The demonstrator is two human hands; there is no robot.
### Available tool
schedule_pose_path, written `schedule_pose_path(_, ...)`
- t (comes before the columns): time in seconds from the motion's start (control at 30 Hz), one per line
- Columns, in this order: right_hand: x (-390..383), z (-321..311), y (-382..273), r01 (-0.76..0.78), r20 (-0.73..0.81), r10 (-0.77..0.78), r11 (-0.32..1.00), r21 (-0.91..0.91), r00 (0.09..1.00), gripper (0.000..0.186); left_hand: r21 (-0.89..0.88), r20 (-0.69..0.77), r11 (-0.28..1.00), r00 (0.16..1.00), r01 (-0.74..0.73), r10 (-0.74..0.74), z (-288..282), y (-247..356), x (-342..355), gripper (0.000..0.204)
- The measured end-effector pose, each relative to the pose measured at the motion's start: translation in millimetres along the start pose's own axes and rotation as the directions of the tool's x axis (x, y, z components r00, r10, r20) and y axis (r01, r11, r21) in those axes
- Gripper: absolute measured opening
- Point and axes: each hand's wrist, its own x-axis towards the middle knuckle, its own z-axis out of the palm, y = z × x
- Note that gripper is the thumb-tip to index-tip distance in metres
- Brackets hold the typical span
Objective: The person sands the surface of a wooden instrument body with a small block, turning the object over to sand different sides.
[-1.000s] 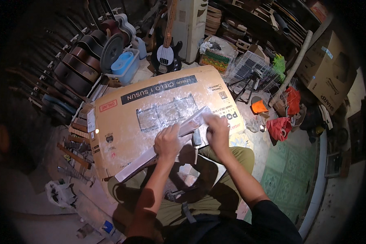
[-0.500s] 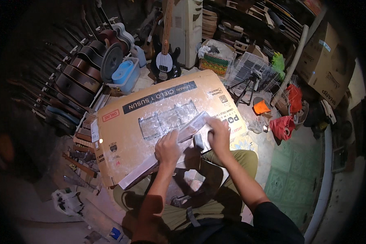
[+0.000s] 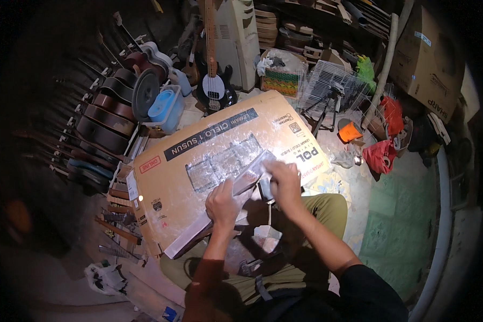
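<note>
A long, straight, pale grey bar (image 3: 189, 234) slants across my lap, from low on the left up to the right over the cardboard. My left hand (image 3: 222, 204) is wrapped round its middle. At the bar's upper end my right hand (image 3: 283, 185) is closed, fingers curled down against the bar; what lies inside them is hidden. A dark block-shaped piece (image 3: 266, 190) shows just under the right hand, and I cannot tell whether it is joined to the bar. Beneath the bar lies a large flat cardboard box (image 3: 172, 177), dusted with white powder.
Acoustic guitars (image 3: 104, 121) stand in a row at left. A black bass guitar (image 3: 217, 91) leans beyond the cardboard, beside a blue tub (image 3: 166, 107). To the right are a wire cage (image 3: 327, 80), an orange container (image 3: 350, 131) and a red bag (image 3: 379, 156). Wood offcuts (image 3: 118, 231) lie at left.
My right hand has shifted slightly down and left along the bar's end, covering more of the dark block. The left hand keeps its hold. The whole view has turned a little.
</note>
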Motion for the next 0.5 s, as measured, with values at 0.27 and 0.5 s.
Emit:
schedule_pose_path(0.27,5.9,2.2,4.2,-0.056,0.034,0.057,0.998,-0.040,0.998,0.050,0.077,0.071,0.997,0.997,0.016,-0.021,0.1,-6.6,0.8,0.026)
schedule_pose_path(0.5,-8.1,1.0,-12.4,-0.064,0.053,0.067,0.996,-0.070,0.996,0.048,0.115,0.080,0.993,0.997,-0.004,-0.006,5.2,-13.6,-4.1,0.021)
